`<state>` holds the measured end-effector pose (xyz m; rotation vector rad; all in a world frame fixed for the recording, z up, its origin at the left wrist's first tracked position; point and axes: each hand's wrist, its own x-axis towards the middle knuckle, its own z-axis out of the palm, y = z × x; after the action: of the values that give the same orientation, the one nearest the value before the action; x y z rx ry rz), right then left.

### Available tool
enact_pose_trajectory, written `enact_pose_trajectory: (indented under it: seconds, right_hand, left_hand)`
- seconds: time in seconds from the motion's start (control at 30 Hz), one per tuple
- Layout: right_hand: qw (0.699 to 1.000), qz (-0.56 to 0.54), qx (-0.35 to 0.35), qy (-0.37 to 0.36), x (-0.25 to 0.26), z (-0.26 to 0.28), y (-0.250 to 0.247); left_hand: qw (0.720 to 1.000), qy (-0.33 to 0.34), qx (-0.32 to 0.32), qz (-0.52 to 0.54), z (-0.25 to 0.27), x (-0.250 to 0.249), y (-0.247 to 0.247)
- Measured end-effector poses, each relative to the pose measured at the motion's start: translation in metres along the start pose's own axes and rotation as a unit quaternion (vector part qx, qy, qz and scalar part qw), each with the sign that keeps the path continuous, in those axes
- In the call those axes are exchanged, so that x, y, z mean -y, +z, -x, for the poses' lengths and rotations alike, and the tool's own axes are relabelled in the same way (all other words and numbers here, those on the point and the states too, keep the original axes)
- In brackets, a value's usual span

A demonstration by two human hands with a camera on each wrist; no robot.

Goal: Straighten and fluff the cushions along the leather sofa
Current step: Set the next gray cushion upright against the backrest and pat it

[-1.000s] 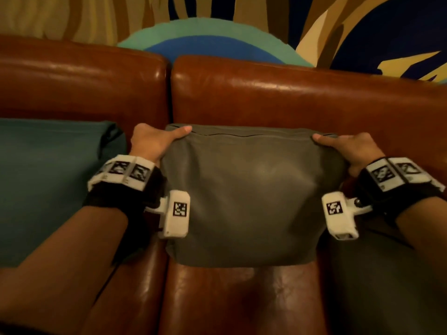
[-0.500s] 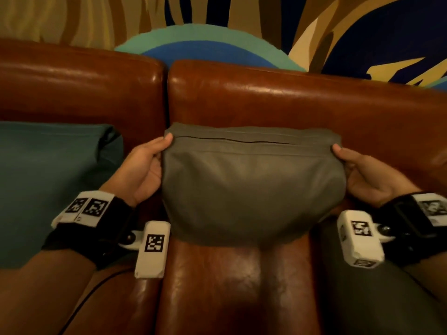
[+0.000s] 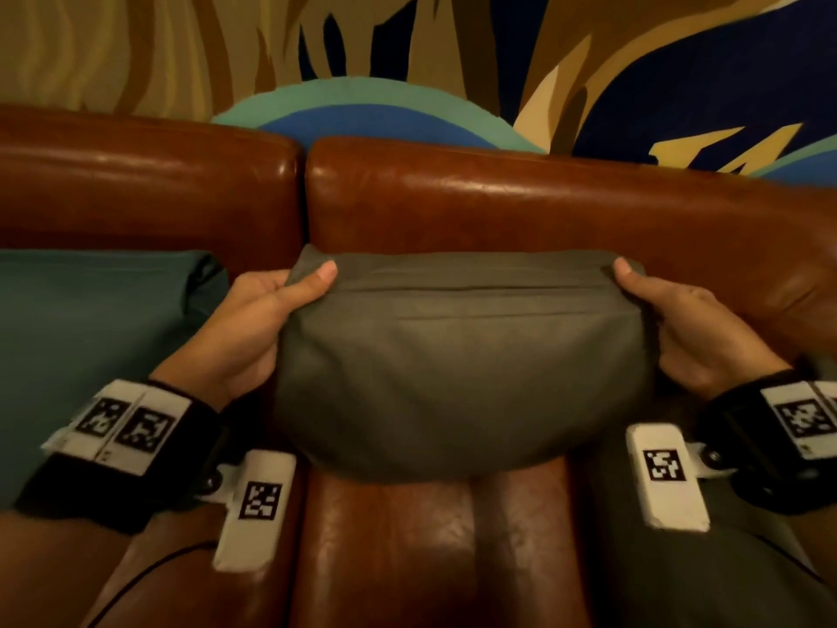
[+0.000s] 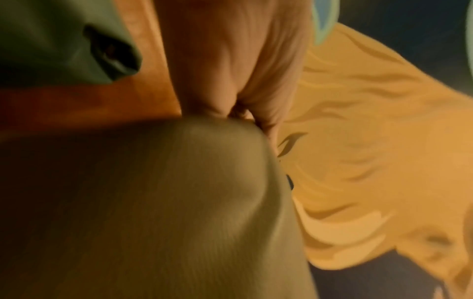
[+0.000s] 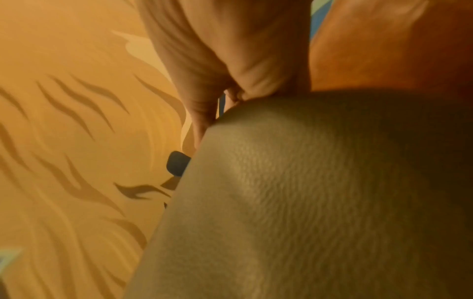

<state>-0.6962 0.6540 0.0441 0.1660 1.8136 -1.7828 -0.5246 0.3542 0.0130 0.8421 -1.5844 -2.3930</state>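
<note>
Both hands are on the grey cushion right now, one at each upper corner, and it stands propped against the backrest of the brown leather sofa, its rounded lower edge resting on the seat. The left hand has its grip fastened on the upper left corner: the thumb lies across the front face near the top seam, the other fingers go out of sight behind the fabric. The right hand mirrors it on the upper right corner, thumb tip on the top edge, palm against the cushion's side, so this grip too is clamped on the cushion. So the cushion sits squarely between the two hands, stretched across at the top, bulging out below them. From the left wrist camera the left hand presses into a puckered corner of pale fabric, blurred but plainly pinched. The right wrist camera gives the same: right hand dug into the cushion's corner, leather behind it. A teal cushion leans against the backrest just beside the left hand, and another dark cushion lies low at the right edge under the right wrist. A painted wall in tan, blue and teal rises behind the sofa.
</note>
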Motion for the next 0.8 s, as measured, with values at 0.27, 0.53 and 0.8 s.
enact_pose_trajectory:
  seconds: [0.27,0.53,0.8]
  right_hand:
    - [0.993,0.064,-0.051,0.085,-0.038,-0.068,0.023]
    - [0.991,0.103,-0.091,-0.008,-0.066,-0.061,0.018]
    - [0.996,-0.024,-0.042,-0.076,-0.047,-0.053,0.000]
  left_hand:
    - [0.988,-0.130,-0.082,0.025,-0.065,0.018,-0.005]
    - [0.981,-0.041,-0.159,-0.106,-0.048,0.039,-0.038]
    - [0.996,-0.006,-0.030,0.079,-0.045,0.032,-0.026]
